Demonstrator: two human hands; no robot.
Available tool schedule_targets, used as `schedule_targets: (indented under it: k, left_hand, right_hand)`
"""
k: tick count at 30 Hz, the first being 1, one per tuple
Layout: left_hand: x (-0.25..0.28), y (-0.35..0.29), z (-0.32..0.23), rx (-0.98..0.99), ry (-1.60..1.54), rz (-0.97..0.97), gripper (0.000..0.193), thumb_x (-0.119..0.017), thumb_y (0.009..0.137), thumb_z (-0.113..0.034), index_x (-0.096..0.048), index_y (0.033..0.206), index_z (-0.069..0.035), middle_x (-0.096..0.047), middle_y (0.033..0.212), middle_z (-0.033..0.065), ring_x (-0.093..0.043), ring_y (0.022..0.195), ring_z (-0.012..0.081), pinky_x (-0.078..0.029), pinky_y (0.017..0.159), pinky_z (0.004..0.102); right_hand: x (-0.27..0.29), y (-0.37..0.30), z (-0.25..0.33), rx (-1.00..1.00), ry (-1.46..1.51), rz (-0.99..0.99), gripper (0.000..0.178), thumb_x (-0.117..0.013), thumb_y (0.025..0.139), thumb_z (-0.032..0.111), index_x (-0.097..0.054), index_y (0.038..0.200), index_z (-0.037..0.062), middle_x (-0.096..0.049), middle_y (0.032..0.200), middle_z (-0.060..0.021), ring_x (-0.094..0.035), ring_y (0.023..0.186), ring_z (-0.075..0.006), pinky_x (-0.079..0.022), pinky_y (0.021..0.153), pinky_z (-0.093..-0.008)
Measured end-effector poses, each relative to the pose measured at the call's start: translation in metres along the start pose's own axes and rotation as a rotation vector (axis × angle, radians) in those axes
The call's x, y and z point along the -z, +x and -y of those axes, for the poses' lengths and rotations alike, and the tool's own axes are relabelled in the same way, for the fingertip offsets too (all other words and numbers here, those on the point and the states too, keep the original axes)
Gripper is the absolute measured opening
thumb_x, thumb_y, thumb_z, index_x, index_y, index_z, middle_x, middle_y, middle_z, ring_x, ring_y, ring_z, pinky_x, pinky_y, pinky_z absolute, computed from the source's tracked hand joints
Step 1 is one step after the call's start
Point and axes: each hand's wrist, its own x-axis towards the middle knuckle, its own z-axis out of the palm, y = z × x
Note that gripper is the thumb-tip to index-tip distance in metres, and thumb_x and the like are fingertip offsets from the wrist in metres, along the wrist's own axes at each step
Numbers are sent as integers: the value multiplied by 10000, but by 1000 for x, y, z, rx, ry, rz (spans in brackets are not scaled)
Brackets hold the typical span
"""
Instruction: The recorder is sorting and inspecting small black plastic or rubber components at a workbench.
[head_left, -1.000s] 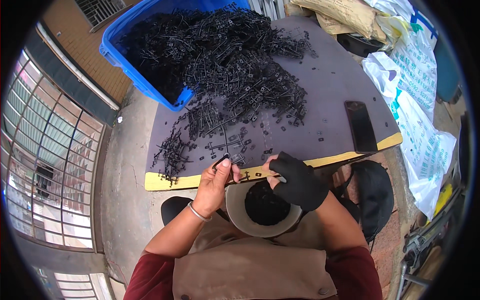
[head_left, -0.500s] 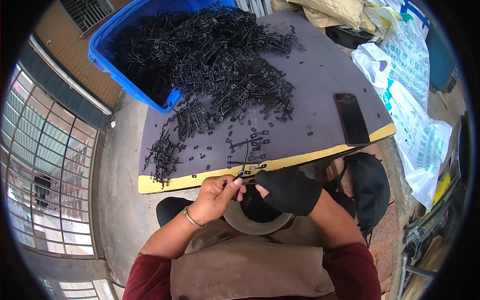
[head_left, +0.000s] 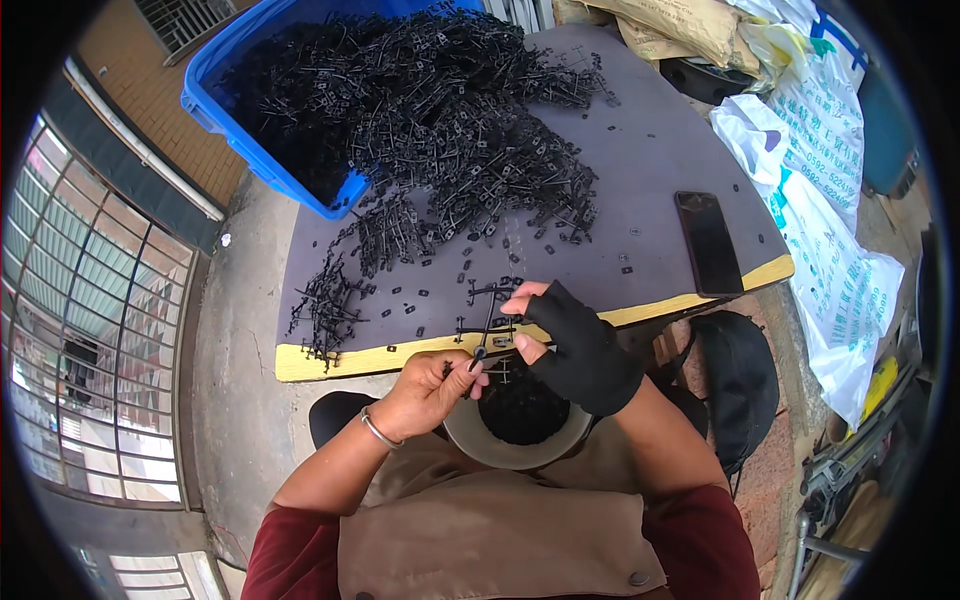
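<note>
My left hand (head_left: 432, 392), bare with a metal bangle at the wrist, pinches a thin black plastic sprue (head_left: 485, 334) with cross-bars and small tabs. The sprue stands up from the fingers toward the table's yellow edge. To its right, my right hand (head_left: 583, 345) wears a black fingerless glove. Its thumb and forefinger are apart, with nothing seen gripped between them. Below both hands, a pale bowl (head_left: 487, 452) at my lap holds a dark heap of small black pieces (head_left: 524, 408).
A grey table (head_left: 640, 120) with a yellow edge bears a large heap of black sprues (head_left: 450, 130), spilling from a blue bin (head_left: 255, 160). A smaller pile (head_left: 328, 305) lies at left, a phone (head_left: 708, 243) at right. White bags (head_left: 830, 270) and a black backpack (head_left: 738, 390) stand rightward.
My right hand has moved up and away from the left, its fingers spreading apart. My left hand keeps its pinch on the sprue. More of the bowl shows.
</note>
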Motion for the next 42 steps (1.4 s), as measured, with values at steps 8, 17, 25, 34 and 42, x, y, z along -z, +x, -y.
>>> schedule_targets:
  k: [8, 17, 25, 34, 42]
  left_hand:
    - [-24, 4, -9, -101, -151, -161, 279, -512, 919, -235, -623, 985, 12, -582, 735, 5, -501, 685, 73, -408, 667, 209]
    - [-7, -13, -9, -66, -112, -105, 252, -502, 923, -198, -614, 877, 23, -566, 710, 17, -484, 631, 61, -423, 577, 206]
    - [50, -32, 0, -47, -66, -400, 252, -491, 928, -200, -605, 882, 20, -570, 715, 26, -496, 634, 66, -425, 588, 204]
    - [17, -24, -15, -323, 367, -275, 125, -570, 857, -65, -610, 843, 53, -602, 714, 111, -566, 589, 194, -464, 563, 276]
    - [26, -17, -19, -285, 428, -234, 129, -580, 848, -66, -618, 795, 45, -612, 693, 109, -574, 561, 189, -463, 528, 261]
  right_hand:
    - [-18, -12, 1, -35, -125, 162, 132, -565, 816, 117, -562, 925, 43, -572, 826, -134, -583, 771, -286, -465, 662, -368]
    - [18, -16, 15, -139, -101, 465, 234, -464, 890, 243, -529, 783, 45, -556, 687, -151, -559, 671, -326, -437, 637, -417]
    - [51, -13, -2, -313, -1, 370, 171, -484, 874, 161, -525, 787, 20, -511, 738, -156, -537, 721, -288, -400, 638, -394]
    - [-7, -1, 8, -74, 145, -41, 222, -603, 801, 113, -562, 1006, 36, -562, 890, -101, -569, 767, -272, -460, 711, -314]
    - [10, -11, 7, -47, -260, 353, 123, -548, 821, 163, -540, 854, 44, -572, 738, -143, -570, 693, -315, -453, 623, -391]
